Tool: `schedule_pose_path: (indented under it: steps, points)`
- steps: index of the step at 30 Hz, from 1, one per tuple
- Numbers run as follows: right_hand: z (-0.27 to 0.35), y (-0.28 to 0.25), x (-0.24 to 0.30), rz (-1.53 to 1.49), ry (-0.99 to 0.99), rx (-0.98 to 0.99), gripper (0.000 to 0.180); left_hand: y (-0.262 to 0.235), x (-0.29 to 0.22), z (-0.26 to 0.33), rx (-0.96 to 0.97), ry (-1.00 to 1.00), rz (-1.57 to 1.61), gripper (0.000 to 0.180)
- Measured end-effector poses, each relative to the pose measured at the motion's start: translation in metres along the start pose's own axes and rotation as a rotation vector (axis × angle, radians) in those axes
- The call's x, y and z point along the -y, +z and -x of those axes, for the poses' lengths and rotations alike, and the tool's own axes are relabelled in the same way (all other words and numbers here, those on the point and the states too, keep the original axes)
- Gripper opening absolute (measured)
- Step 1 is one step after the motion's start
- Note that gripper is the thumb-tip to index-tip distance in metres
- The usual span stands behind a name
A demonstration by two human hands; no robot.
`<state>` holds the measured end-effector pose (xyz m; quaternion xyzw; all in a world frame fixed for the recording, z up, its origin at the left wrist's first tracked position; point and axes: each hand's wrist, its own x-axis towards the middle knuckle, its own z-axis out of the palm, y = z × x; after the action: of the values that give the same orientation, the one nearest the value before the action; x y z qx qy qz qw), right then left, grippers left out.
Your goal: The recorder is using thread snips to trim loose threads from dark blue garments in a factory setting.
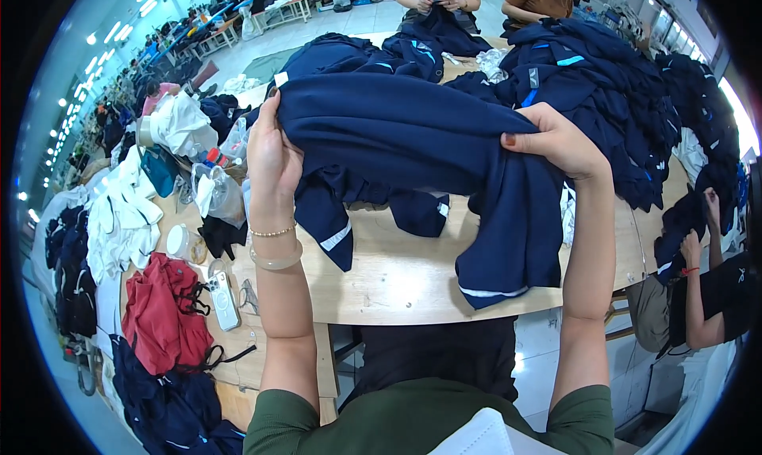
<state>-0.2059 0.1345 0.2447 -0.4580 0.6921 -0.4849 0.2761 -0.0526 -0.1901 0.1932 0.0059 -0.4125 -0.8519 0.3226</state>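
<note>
A navy blue garment point(397, 137) is stretched out between my two raised hands, over the wooden table. My left hand point(275, 153) pinches its left end, near a small white tag. At the right end my right hand point(556, 141) grips the cloth, thumb on top and the other fingers hidden behind it. Part of the garment, edged with a white stripe, hangs down below my right hand. More navy cloth with white trim lies on the table behind and below the held piece; I cannot tell whether it belongs to the same garment.
Navy garment piles point(587, 98) cover the table's far side. Left are a red bag point(165, 316), a phone point(223, 300), a plastic cup point(185, 244) and white garments point(119, 213). Two people stand across the table; another person point(714, 296) handles navy cloth at the right.
</note>
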Motion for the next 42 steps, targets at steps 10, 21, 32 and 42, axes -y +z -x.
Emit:
schedule_pose_path:
  steps: [10, 21, 32, 42]
  points:
    - [0.015, 0.0, -0.036, -0.313, -0.017, -0.051, 0.015, 0.002, 0.016, -0.001, -0.079, -0.004, -0.088, 0.022]
    - [0.071, 0.002, -0.006, -0.258, -0.224, -0.364, 0.017, -0.041, 0.051, 0.024, 0.099, -0.265, -0.545, 0.026]
    - [0.225, -0.176, -0.005, 0.936, -0.09, -1.081, 0.027, -0.115, 0.096, 0.079, -0.147, -0.414, -0.505, 0.023]
    - [0.27, -0.258, -0.186, 0.905, 0.388, -1.607, 0.051, -0.111, 0.113, 0.107, -0.219, -0.479, -0.614, 0.021]
